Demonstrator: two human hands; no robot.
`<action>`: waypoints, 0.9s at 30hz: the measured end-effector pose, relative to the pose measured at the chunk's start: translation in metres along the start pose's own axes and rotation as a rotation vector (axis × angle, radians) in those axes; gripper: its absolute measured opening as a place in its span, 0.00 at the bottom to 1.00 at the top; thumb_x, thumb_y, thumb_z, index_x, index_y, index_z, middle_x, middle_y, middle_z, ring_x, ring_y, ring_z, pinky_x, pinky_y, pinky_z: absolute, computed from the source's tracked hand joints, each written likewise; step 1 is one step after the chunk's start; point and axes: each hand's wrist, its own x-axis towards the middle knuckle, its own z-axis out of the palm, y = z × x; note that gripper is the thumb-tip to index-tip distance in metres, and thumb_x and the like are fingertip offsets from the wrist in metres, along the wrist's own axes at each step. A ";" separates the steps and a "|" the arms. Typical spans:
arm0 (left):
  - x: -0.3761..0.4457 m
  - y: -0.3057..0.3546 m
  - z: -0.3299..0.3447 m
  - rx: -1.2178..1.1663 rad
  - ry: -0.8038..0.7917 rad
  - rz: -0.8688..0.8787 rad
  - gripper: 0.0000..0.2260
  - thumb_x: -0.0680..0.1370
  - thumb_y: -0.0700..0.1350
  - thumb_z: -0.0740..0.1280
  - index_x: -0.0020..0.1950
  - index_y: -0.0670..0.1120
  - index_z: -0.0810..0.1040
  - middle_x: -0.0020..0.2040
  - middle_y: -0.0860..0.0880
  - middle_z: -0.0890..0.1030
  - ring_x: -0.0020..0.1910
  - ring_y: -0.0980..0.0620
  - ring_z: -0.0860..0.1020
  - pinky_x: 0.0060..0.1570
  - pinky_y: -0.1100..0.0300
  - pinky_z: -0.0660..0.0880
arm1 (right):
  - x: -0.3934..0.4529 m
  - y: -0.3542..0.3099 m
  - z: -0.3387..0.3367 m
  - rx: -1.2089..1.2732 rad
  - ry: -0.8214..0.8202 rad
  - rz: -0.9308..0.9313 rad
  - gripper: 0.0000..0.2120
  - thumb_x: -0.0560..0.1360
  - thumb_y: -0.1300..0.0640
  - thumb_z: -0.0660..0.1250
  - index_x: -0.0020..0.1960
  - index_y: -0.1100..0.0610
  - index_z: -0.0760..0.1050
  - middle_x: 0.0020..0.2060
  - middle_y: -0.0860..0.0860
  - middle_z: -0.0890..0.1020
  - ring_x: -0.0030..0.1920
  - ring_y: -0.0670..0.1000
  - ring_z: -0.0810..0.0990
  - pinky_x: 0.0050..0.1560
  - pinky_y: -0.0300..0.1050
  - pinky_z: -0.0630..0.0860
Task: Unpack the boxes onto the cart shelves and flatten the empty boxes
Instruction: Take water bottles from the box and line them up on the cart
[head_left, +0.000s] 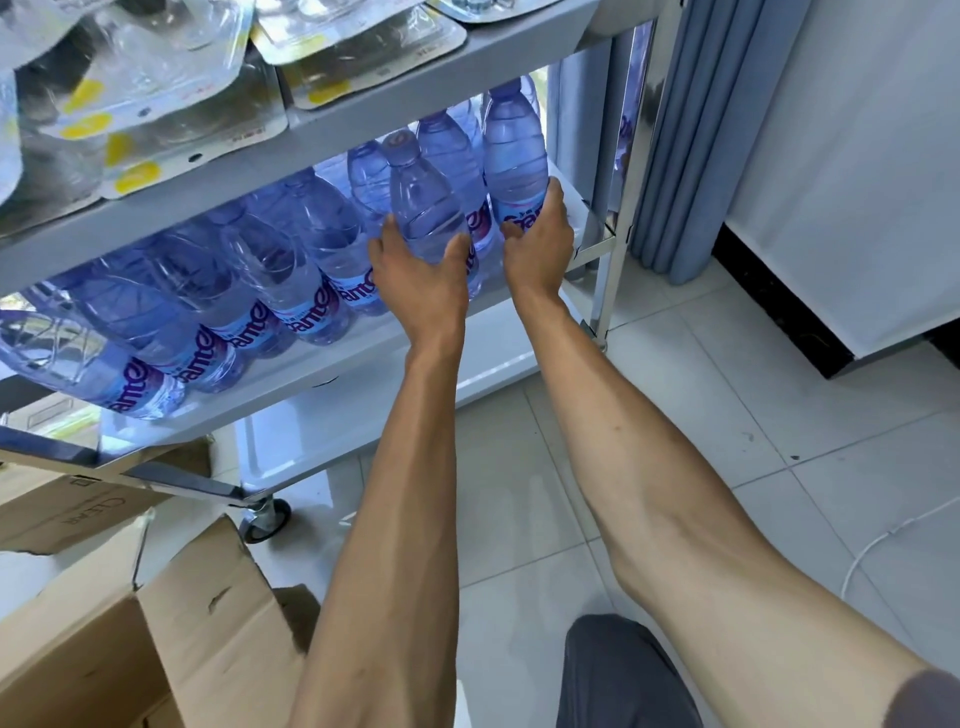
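Several blue-tinted water bottles (291, 270) stand in rows on the cart's middle shelf (363, 364). My left hand (415, 275) grips one bottle (423, 202) near the right end of the front row. My right hand (537, 244) grips another bottle (514, 150) at the far right end. Both bottles are upright, and I cannot tell whether their bases touch the shelf. An open cardboard box (156, 639) sits on the floor at lower left, its flaps up.
The top shelf (332, 124) holds several blister packs with yellow labels (156, 93). A second cardboard box (78, 509) lies under the cart by a caster wheel (267, 519). A blue curtain (691, 130) and a white cabinet (852, 182) stand to the right. The floor is tiled.
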 end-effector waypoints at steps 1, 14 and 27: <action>0.000 0.000 0.001 -0.001 -0.003 0.001 0.31 0.70 0.50 0.77 0.69 0.40 0.74 0.63 0.42 0.76 0.62 0.44 0.75 0.61 0.49 0.74 | 0.002 0.001 0.000 -0.002 -0.005 -0.008 0.27 0.72 0.62 0.72 0.68 0.57 0.68 0.59 0.53 0.79 0.58 0.53 0.78 0.54 0.40 0.74; -0.020 -0.023 -0.003 0.110 -0.067 -0.023 0.27 0.67 0.50 0.78 0.62 0.42 0.76 0.55 0.45 0.82 0.54 0.45 0.79 0.56 0.50 0.76 | -0.014 0.008 0.004 -0.196 0.048 -0.020 0.27 0.72 0.63 0.68 0.69 0.64 0.68 0.61 0.59 0.77 0.63 0.59 0.72 0.63 0.54 0.71; -0.021 -0.020 0.012 0.130 0.015 -0.023 0.19 0.71 0.44 0.77 0.59 0.40 0.78 0.54 0.46 0.83 0.53 0.47 0.80 0.55 0.56 0.75 | -0.013 0.012 -0.001 -0.237 -0.030 -0.017 0.27 0.73 0.66 0.66 0.72 0.61 0.66 0.63 0.57 0.76 0.65 0.57 0.73 0.64 0.53 0.71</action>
